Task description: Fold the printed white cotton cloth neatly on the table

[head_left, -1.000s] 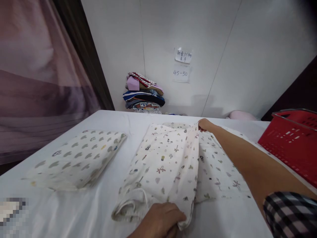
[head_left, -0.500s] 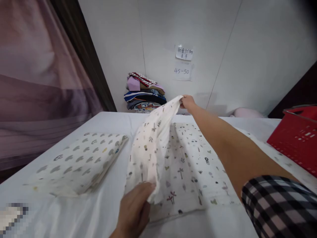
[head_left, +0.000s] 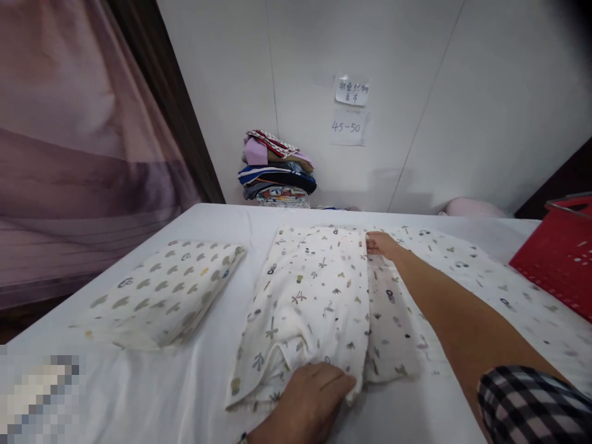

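Across the white table point(head_left: 185, 394), the patterned cloth point(head_left: 314, 296) is pinched at its near edge by the left hand point(head_left: 314, 401) and its far edge by the right hand point(head_left: 380, 243), so edges are best aligned squarely.

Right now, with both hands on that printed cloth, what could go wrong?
The left hand presses a near edge of the cloth that is bunched and wrinkled, so a crooked crease may set there. The right hand holds only the far edge; the layers between could slip out of line. The cloth also lies on another printed sheet, which may get dragged along.
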Motion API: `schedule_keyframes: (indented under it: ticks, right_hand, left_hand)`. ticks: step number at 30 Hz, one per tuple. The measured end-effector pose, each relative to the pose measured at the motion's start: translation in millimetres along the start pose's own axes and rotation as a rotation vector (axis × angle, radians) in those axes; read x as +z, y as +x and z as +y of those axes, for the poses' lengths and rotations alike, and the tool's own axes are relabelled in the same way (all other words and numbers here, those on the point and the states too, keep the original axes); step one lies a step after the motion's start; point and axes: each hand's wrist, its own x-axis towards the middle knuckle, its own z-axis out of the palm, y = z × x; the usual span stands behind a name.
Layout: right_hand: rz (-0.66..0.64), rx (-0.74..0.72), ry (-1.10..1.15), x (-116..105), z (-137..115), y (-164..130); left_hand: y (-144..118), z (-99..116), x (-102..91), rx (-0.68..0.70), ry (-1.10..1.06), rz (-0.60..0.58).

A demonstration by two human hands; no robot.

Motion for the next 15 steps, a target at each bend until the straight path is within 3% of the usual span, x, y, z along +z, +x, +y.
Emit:
schedule_keyframes:
  ticks: [4,9,12,15]
  right_hand:
    - [0.006,-0.021,0.078,-13.3,19.1,-28.1]
    - [0.004,-0.050,0.084,-47.4,51.9,-93.0]
    - [0.045,-0.081,0.031,-93.3,81.1,-140.7]
    - [0.239,-0.053,-0.126,-163.6,113.0,-186.4]
  left_hand:
    - [-2.7,-5.2,2.3,0.020,0.017,0.060]
    - [-12.0,-23.9,12.1,0.050,-0.035,0.141]
    - [-14.2,-34.6,15.0,0.007,-0.086,0.144]
    - [-12.0,-39.5,9.9,-0.096,-0.158,0.131]
